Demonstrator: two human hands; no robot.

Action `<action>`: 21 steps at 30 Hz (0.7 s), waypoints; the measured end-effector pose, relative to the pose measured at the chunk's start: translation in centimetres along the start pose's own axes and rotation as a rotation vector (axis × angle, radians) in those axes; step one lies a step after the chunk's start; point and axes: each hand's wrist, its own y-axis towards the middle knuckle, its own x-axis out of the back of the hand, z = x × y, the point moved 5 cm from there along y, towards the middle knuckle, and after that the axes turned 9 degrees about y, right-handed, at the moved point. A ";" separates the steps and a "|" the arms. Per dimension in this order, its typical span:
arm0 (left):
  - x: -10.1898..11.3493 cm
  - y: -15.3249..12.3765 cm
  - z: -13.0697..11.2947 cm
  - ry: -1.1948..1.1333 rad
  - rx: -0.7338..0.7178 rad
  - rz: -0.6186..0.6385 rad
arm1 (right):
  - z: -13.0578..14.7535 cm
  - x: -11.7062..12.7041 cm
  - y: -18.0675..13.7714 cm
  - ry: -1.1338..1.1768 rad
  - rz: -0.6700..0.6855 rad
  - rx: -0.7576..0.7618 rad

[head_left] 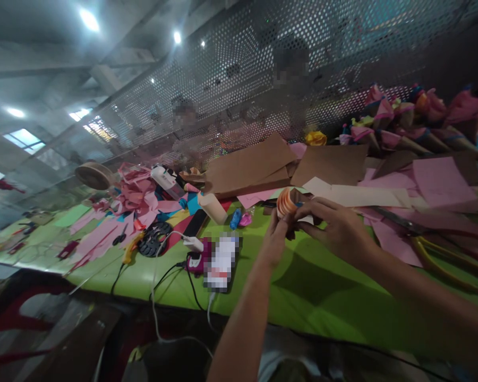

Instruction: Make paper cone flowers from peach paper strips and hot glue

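Both hands meet above the green table around a small orange-and-white striped paper roll point(287, 203). My left hand point(279, 232) is closed around its lower side, with the thumb on the front. From the right, my right hand point(330, 218) pinches the roll's edge, where a bit of blue and brown shows. A white scrap of paper point(308, 218) sticks out under the right fingers. Just left of the hands lie a blue wrapped piece point(235, 218) and a pink one point(246, 218).
Large scissors with yellow handles point(426, 254) lie at right on pink paper sheets point(442, 178). Paper-wrapped flowers point(382, 114) are piled behind them. Brown cardboard point(250, 164) leans near the mesh screen point(223, 101). At left are a phone point(222, 262), cables, a glue gun point(132, 246) and pink scraps point(133, 188).
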 end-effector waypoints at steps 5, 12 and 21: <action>0.0 -0.6 -1.0 0.028 0.044 -0.042 | 0.3 0.1 0.0 0.003 0.006 0.045; -0.1 -0.6 -1.1 0.025 0.023 -0.034 | 0.8 0.1 0.1 -0.020 -0.006 0.060; 0.0 -0.9 -1.5 0.130 0.018 -0.056 | 0.5 -0.1 -0.1 -0.019 -0.020 0.043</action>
